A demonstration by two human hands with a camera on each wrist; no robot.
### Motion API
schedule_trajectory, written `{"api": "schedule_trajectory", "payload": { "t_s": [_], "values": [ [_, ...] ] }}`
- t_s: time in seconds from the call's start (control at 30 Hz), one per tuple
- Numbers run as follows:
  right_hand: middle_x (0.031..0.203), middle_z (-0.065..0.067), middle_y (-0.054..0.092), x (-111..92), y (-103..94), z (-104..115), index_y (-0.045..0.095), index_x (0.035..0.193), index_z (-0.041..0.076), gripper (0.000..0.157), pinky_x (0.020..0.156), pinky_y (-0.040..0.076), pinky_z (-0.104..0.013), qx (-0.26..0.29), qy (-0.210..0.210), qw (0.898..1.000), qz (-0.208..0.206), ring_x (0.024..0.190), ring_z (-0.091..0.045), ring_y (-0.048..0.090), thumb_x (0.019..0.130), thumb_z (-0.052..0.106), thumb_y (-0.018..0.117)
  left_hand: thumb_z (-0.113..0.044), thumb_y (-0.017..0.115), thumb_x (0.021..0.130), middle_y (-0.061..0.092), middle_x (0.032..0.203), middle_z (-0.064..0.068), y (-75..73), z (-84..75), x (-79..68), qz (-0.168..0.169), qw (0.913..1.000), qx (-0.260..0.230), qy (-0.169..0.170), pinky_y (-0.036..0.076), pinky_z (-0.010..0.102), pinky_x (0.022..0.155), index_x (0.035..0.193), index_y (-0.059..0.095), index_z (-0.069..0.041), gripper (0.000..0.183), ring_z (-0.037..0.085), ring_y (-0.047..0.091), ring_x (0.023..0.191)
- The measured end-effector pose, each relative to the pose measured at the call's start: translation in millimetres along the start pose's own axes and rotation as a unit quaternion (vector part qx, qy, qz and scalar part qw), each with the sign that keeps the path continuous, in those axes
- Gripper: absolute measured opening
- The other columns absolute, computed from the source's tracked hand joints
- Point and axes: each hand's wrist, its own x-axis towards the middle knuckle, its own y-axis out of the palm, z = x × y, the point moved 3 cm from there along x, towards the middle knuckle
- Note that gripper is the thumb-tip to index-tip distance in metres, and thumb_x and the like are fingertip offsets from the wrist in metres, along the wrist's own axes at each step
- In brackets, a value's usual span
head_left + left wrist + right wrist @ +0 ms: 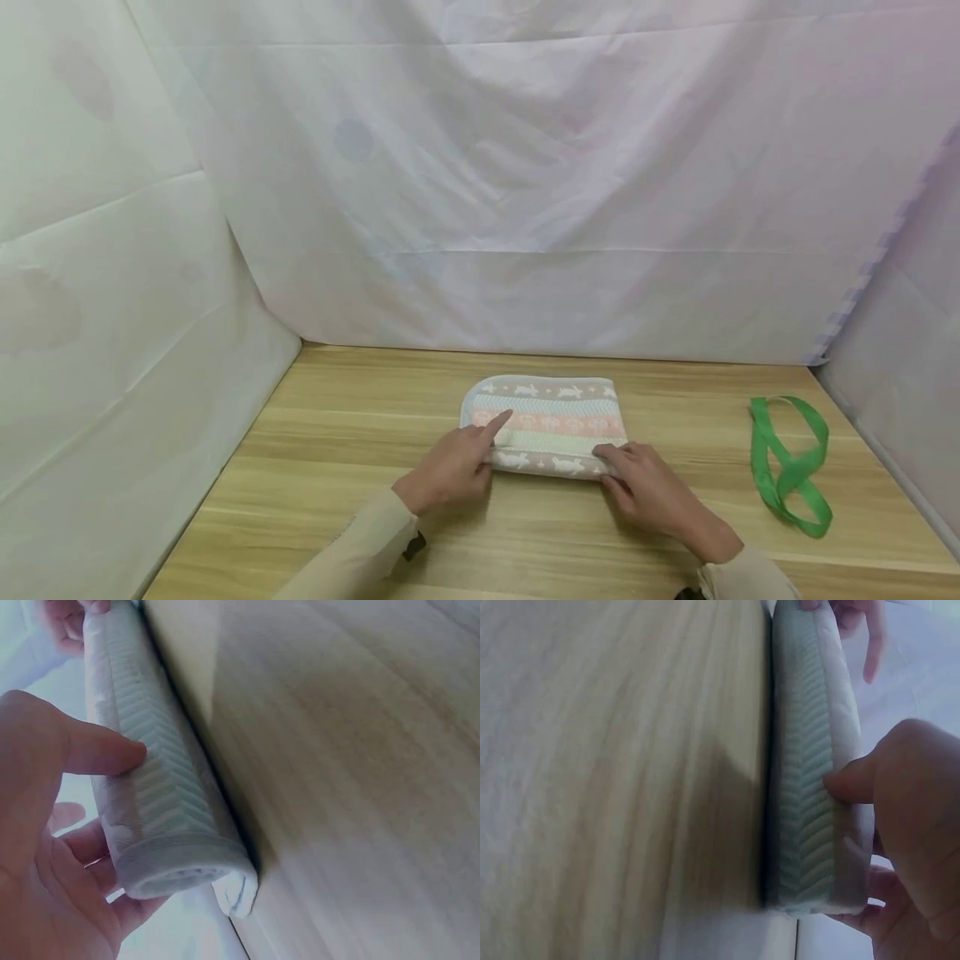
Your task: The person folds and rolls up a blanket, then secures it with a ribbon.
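A striped cloth (551,421) with white rabbits and a pale bound edge lies on the table, its far left corner rounded. Its near edge is rolled over into a thick tube, whose coiled end shows in the left wrist view. At the left end of the roll, my left hand (453,468) holds it between thumb (112,754) and fingers, the index finger pointing out over the cloth. My right hand (651,490) grips the right end, thumb (851,781) on the near side and fingers around the far side, partly hidden.
A green ribbon (797,471) lies in loops on the wooden table (330,442) to the right. White fabric (525,183) hangs behind the table and along both sides.
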Motion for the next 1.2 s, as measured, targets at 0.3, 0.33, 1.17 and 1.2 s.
{"api": "schedule_trajectory", "payload": {
  "t_s": [0.3,0.33,1.17,1.2],
  "values": [
    [0.105,-0.005,0.070,-1,1.5,-9,0.059,0.123,0.003,0.040,0.079,0.055,-0.043,0.030,-0.004,1.000,0.003,0.093,-0.020,0.067,0.085,0.002,0.073,-0.012,0.062,0.095,0.058,0.074,-0.004,-5.2,9.7,3.0,0.038,0.9955,-0.084,-0.025,0.047,0.026,0.070,0.154,0.030,-0.007,0.067,0.007,0.047,0.066],
    [0.104,-0.004,0.070,-1,2.4,-10,0.059,0.123,0.003,0.039,0.078,0.055,-0.042,0.039,0.000,0.999,0.004,0.093,-0.018,0.067,0.086,0.002,0.072,-0.012,0.061,0.095,0.063,0.082,-0.001,-4.9,11.5,3.5,0.046,0.9930,-0.103,-0.033,0.049,0.028,0.073,0.154,0.029,-0.008,0.067,0.008,0.050,0.068],
    [0.113,-0.023,0.069,13,14.8,-44,0.057,0.120,0.005,0.031,0.085,0.052,-0.058,0.180,0.188,0.965,0.009,0.104,-0.042,0.066,0.095,0.020,0.068,-0.038,0.062,0.098,0.050,0.144,0.023,8.4,45.4,10.7,-0.003,0.9305,-0.266,-0.252,0.040,0.056,0.106,0.148,0.039,-0.006,0.064,0.041,0.049,0.130],
    [0.113,-0.022,0.069,14,15.2,-45,0.057,0.119,0.005,0.030,0.084,0.053,-0.058,0.179,0.194,0.965,0.009,0.104,-0.041,0.066,0.096,0.021,0.067,-0.038,0.062,0.098,0.051,0.143,0.022,8.3,45.7,11.7,-0.002,0.9314,-0.260,-0.255,0.040,0.056,0.106,0.148,0.039,-0.006,0.064,0.040,0.050,0.130]
  ]
}}
